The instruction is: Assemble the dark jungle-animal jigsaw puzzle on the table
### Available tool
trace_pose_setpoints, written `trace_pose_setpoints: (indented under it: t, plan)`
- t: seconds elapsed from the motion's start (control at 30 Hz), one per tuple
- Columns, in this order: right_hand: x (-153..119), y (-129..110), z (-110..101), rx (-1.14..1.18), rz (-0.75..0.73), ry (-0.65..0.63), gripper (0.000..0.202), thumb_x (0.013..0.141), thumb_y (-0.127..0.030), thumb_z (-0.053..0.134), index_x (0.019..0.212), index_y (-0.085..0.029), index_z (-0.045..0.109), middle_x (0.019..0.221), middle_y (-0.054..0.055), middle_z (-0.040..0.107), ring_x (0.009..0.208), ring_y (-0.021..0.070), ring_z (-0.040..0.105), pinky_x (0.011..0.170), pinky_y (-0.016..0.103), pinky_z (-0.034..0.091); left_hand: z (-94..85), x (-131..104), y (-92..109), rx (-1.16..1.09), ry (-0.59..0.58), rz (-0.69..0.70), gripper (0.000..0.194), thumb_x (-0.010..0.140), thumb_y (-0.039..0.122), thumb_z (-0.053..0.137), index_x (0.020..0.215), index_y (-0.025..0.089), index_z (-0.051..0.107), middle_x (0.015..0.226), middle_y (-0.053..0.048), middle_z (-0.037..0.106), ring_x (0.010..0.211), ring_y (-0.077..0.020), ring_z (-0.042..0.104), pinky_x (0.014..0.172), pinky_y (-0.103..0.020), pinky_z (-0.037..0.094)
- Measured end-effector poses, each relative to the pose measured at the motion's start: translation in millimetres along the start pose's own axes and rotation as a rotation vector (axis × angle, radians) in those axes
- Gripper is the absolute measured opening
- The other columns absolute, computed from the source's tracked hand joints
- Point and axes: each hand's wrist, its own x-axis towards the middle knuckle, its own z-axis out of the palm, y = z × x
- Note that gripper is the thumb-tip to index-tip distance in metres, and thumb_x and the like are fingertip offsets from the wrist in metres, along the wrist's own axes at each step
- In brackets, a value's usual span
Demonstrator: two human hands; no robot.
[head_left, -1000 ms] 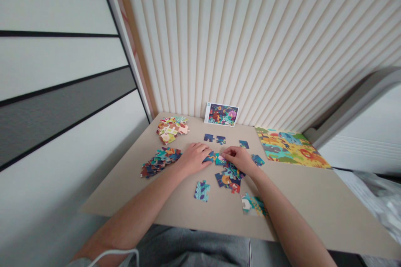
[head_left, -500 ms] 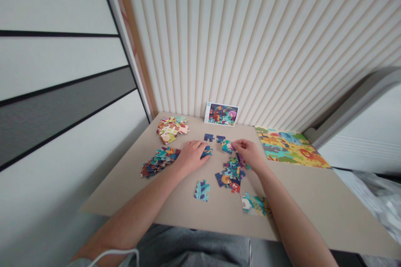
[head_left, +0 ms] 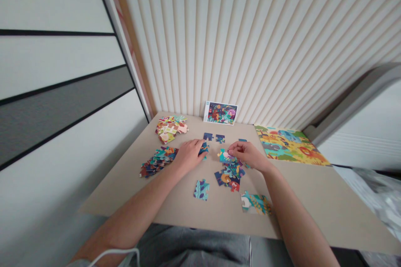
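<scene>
- The left hand lies palm down over the middle of the table, thumb and fingers spread to either side of a dark blue piece; whether they clamp it, I cannot tell.
- The right hand has its thumb and forefinger pinched together on a teal-and-pink piece, well in from the near edge of the table.
- Just below that piece, toward the near edge, lies a mixed heap of overlapping puzzle pieces, with orange and red showing at its front.
- Two navy pieces sit side by side between the hands and the far edge; another blue piece shows partly behind the right hand.
- A teal piece with purple ovals lies alone toward the near edge.
- To its right, closer to the near edge, is a green-and-orange section, beside the right forearm.
- Near the left edge, just beside the left hand, is a dark multicoloured pile.
- A paler pile occupies the far left corner.
- At the far edge a picture card stands upright before the pleated curtain.
- Farther right along that edge, a yellow animal picture lies flat.
</scene>
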Motion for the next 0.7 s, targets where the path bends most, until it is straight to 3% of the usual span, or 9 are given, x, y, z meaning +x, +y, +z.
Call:
trace_pose_setpoints:
  t: [0.13, 0.3, 0.4, 0.57, 0.7]
  plan:
    - [-3.5, 4.9, -23.0, 0.033, -0.030, 0.073, 0.038, 0.083, -0.054, 0.071, 0.092, -0.017, 0.070, 0.075, 0.001, 0.064, 0.063, 0.0118, 0.053, 0.056, 0.024, 0.040, 0.8, 0.5, -0.4, -0.031, 0.002, 0.020, 0.041, 0.093, 0.035, 0.065, 0.131, 0.021, 0.055, 0.120, -0.011, 0.067, 0.112, -0.0279, 0.064, 0.094, -0.038, 0.047]
    - [-5.2, 8.3, -31.6, 0.026, 0.013, 0.018, 0.041, 0.082, -0.056, 0.072, 0.091, -0.016, 0.070, 0.077, 0.002, 0.066, 0.066, 0.0132, 0.055, 0.060, 0.026, 0.042, 0.7, 0.6, 0.2, -0.062, -0.006, 0.081, 0.044, 0.092, 0.034, 0.067, 0.132, 0.021, 0.054, 0.124, -0.011, 0.066, 0.114, -0.0272, 0.063, 0.095, -0.039, 0.048]
    - [-10.2, 7.6, -34.6, -0.022, 0.060, -0.058, 0.042, 0.081, -0.057, 0.072, 0.091, -0.017, 0.070, 0.072, 0.001, 0.063, 0.061, 0.0119, 0.052, 0.056, 0.025, 0.039, 0.6, 0.3, 0.8, -0.078, 0.000, 0.116, 0.045, 0.092, 0.035, 0.067, 0.133, 0.021, 0.054, 0.127, -0.011, 0.065, 0.116, -0.0271, 0.062, 0.096, -0.039, 0.048]
    - [-29.0, 10.0, -54.1, -0.126, 0.160, -0.342, 0.037, 0.080, -0.053, 0.073, 0.086, -0.017, 0.071, 0.076, 0.002, 0.066, 0.068, 0.0139, 0.056, 0.062, 0.025, 0.042, 1.1, 0.4, 2.3, -0.078, -0.004, 0.171, 0.049, 0.092, 0.036, 0.068, 0.135, 0.021, 0.053, 0.130, -0.010, 0.065, 0.120, -0.0273, 0.060, 0.102, -0.041, 0.046]
    - [-35.6, 18.9, -67.0, -0.224, 0.225, -0.349, 0.034, 0.078, -0.049, 0.074, 0.084, -0.016, 0.074, 0.079, 0.003, 0.069, 0.073, 0.0169, 0.059, 0.068, 0.028, 0.045, 1.8, 0.3, 4.3, -0.067, -0.001, 0.198, 0.049, 0.092, 0.038, 0.068, 0.135, 0.020, 0.053, 0.130, -0.010, 0.065, 0.119, -0.0279, 0.061, 0.102, -0.043, 0.047]
